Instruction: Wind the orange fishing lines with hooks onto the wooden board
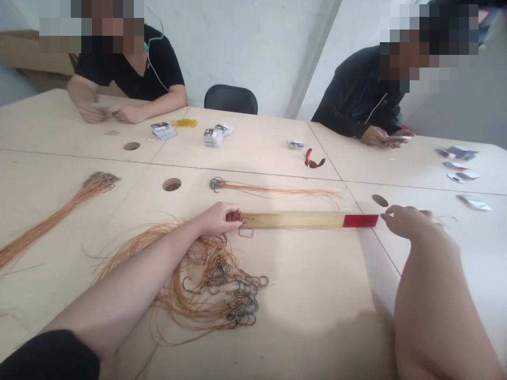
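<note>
A long flat wooden strip (293, 220) with a red right end lies across the table. My left hand (222, 218) is closed at its left end, with a hook (248, 219) beside the fingertips on the strip. Just past the red end is my right hand (406, 220), fingers pinched together; a thin line seems to run toward it, but what it holds is too small to tell. Below my left forearm spreads a tangled pile of hooks (241, 301) with orange lines. A small red-edged label (246, 233) sits under the strip's left end.
Beyond the strip lies a hook bundle (273, 189); another bundle (99, 182) is at left. Farther back are stacked packets (214, 137), red-handled pliers (315, 161) in a table hole, and yellow bands (184, 123). Two people sit across the table (277, 264).
</note>
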A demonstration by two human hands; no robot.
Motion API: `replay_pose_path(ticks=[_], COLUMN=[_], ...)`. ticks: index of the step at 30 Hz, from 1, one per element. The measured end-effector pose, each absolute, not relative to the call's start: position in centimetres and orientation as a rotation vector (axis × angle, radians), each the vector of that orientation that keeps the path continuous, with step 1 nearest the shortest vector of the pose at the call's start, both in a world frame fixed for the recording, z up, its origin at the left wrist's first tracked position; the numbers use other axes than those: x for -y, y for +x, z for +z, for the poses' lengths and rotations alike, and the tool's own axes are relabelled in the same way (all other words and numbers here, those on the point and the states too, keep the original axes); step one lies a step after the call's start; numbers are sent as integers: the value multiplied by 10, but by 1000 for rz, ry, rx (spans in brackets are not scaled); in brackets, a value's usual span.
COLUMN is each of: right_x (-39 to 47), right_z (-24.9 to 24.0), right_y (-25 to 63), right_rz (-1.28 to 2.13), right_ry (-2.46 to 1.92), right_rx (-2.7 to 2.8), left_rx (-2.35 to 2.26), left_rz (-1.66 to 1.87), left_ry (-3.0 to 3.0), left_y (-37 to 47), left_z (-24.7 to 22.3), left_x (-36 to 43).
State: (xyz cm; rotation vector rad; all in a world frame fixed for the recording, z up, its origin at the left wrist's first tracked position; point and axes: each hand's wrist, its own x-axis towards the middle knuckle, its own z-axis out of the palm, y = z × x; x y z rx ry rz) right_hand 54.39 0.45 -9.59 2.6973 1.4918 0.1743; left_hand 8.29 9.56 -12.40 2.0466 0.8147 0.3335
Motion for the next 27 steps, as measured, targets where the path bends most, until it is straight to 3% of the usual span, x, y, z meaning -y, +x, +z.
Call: replay_pose_path(ticks=[2,5,8,11,14,27], right_x=[-7,-11,-14,-16,-18,-26], right_z=[-76,-60,-73,-98,-117,-139], right_y=[503,416,335,290,282,297], right_rz=[93,312,355,382,431,454], right_ry=[2693,2519,1993,1561,1386,1471], right_rx=[-1486,-2106,-2788,-3003,-3055,-3032], left_rx=[-810,-801,-771,-725,-731,-753], left_rz=[340,345,369,402,417,337], left_ry=[2033,2035,1996,1895,1830,1900], left_y=[83,83,82,80,79,81], left_z=[-125,-125,-124,-124,-125,-122], left_x=[-96,-97,-98,-101,-105,-103])
